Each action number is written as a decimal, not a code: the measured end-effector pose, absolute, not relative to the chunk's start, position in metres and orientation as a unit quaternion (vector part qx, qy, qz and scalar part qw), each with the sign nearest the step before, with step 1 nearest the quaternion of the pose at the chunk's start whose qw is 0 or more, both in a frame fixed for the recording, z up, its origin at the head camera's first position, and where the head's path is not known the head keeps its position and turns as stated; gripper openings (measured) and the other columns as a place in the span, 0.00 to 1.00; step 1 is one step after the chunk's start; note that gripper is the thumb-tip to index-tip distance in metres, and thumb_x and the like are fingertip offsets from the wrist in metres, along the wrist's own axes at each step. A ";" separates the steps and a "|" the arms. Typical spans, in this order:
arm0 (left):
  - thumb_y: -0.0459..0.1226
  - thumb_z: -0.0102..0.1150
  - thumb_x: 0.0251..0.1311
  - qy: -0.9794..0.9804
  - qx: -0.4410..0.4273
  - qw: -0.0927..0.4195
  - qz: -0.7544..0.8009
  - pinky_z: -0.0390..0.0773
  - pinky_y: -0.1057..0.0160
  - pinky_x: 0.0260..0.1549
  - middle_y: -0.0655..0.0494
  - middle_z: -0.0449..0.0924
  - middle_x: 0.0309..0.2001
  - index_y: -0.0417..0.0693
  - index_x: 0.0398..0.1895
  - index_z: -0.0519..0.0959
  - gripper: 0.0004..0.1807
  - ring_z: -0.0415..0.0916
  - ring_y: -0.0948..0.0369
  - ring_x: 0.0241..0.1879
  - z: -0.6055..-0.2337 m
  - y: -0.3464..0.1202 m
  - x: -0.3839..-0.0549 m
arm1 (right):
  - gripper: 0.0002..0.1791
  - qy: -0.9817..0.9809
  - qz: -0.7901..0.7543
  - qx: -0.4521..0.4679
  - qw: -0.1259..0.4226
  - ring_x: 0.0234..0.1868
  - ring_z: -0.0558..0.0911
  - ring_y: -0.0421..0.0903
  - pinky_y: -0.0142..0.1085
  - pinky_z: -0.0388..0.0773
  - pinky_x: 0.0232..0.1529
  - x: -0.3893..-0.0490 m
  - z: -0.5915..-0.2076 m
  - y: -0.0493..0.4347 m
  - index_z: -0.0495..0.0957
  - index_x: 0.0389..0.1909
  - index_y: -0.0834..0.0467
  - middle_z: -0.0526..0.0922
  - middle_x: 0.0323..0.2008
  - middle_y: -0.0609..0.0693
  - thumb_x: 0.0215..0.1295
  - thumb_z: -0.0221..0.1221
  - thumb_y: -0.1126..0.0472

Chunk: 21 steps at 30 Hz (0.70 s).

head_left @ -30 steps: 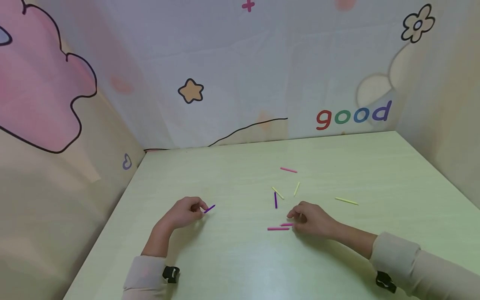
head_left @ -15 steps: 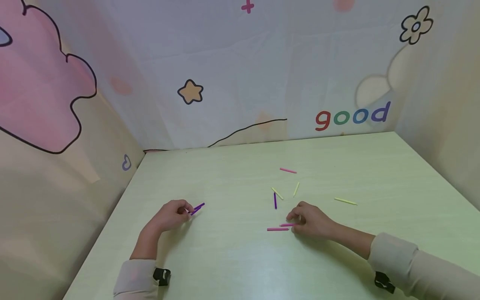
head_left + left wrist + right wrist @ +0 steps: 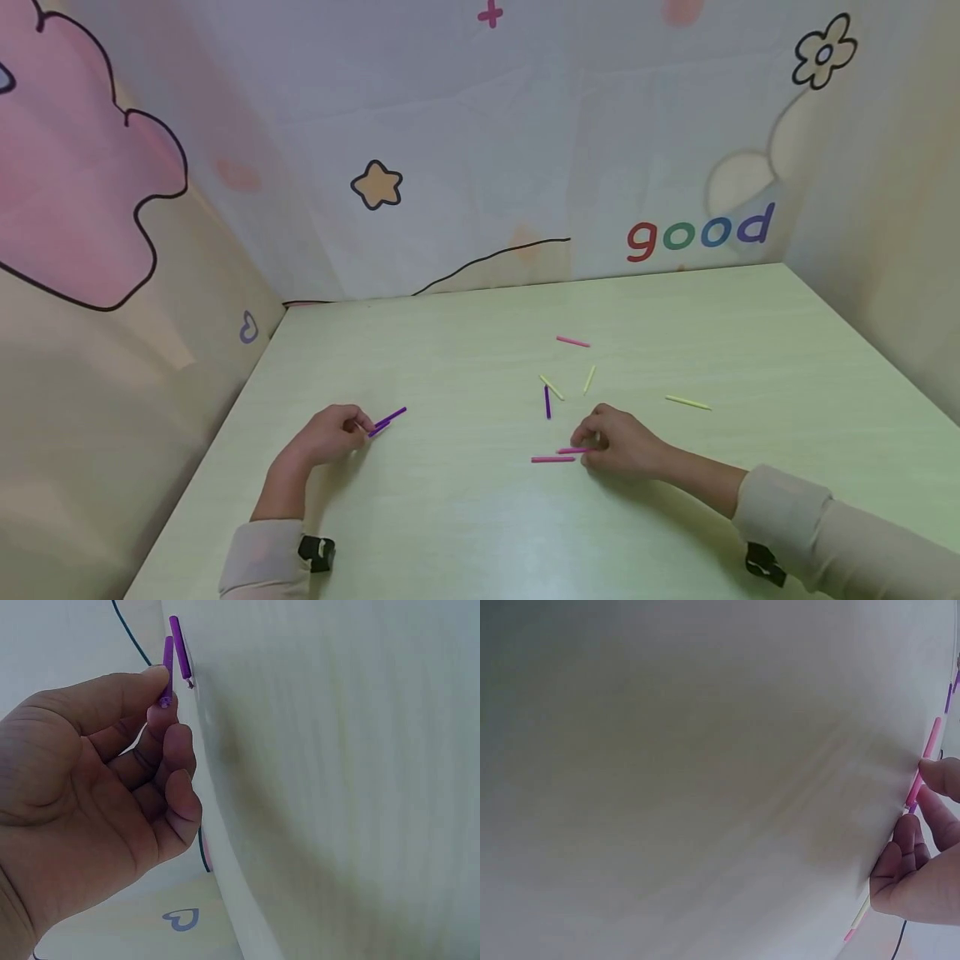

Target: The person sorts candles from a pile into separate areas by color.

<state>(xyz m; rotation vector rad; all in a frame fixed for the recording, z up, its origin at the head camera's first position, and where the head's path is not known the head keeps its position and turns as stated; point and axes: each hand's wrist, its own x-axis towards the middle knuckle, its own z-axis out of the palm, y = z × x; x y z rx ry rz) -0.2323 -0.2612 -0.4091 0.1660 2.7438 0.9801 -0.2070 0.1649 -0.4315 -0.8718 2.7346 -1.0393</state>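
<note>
In the head view my left hand [image 3: 330,435] is at the left of the table. Its thumb and index finger pinch a short purple stick [image 3: 167,671]. A second purple stick [image 3: 181,646] lies on the table right beside it. My right hand [image 3: 621,442] rests low over the table on the right, pinching a pink stick [image 3: 573,451] between thumb and finger. Just in front of that, another pink stick [image 3: 551,460] lies nearly parallel. The right wrist view shows the thumb against a pink stick [image 3: 933,735]; the hand is partly cut off there.
Beyond the right hand lie a purple stick [image 3: 547,402], a yellow stick [image 3: 552,388] near its end, a second yellow stick [image 3: 589,380] and a far pink stick [image 3: 573,342]. Another yellow stick [image 3: 687,403] lies farther right. Printed cloth walls [image 3: 465,150] enclose the table.
My left hand has moved left and slightly nearer with its purple stick, and two purple sticks now show there instead of one. The right hand has stayed nearly still.
</note>
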 end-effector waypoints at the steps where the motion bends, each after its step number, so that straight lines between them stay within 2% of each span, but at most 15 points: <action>1: 0.27 0.53 0.54 0.934 0.056 0.114 0.334 0.66 0.62 0.26 0.52 0.69 0.27 0.40 0.35 0.78 0.07 0.64 0.57 0.27 -0.410 -0.262 -0.233 | 0.09 0.895 -0.340 -0.284 0.046 0.29 0.70 0.42 0.34 0.70 0.32 -0.207 -0.431 0.165 0.82 0.33 0.59 0.71 0.31 0.46 0.49 0.66 0.68; 8: 0.27 0.57 0.54 0.936 0.033 0.131 0.325 0.68 0.60 0.28 0.52 0.71 0.29 0.41 0.35 0.77 0.05 0.66 0.56 0.30 -0.415 -0.267 -0.235 | 0.08 0.897 -0.340 -0.278 0.053 0.30 0.70 0.42 0.34 0.70 0.32 -0.207 -0.432 0.164 0.82 0.33 0.59 0.71 0.31 0.46 0.50 0.66 0.68; 15: 0.26 0.57 0.54 0.936 0.019 0.147 0.320 0.68 0.60 0.30 0.52 0.72 0.30 0.42 0.34 0.77 0.06 0.67 0.56 0.31 -0.418 -0.270 -0.236 | 0.08 0.896 -0.341 -0.279 0.050 0.29 0.70 0.41 0.33 0.70 0.32 -0.208 -0.433 0.164 0.81 0.32 0.59 0.71 0.29 0.45 0.50 0.65 0.69; 21: 0.27 0.57 0.52 0.939 0.023 0.142 0.314 0.69 0.60 0.29 0.52 0.73 0.30 0.41 0.34 0.77 0.06 0.67 0.56 0.31 -0.416 -0.270 -0.234 | 0.07 0.888 -0.355 -0.289 0.048 0.31 0.72 0.40 0.32 0.72 0.33 -0.208 -0.435 0.165 0.81 0.32 0.60 0.75 0.28 0.43 0.52 0.62 0.71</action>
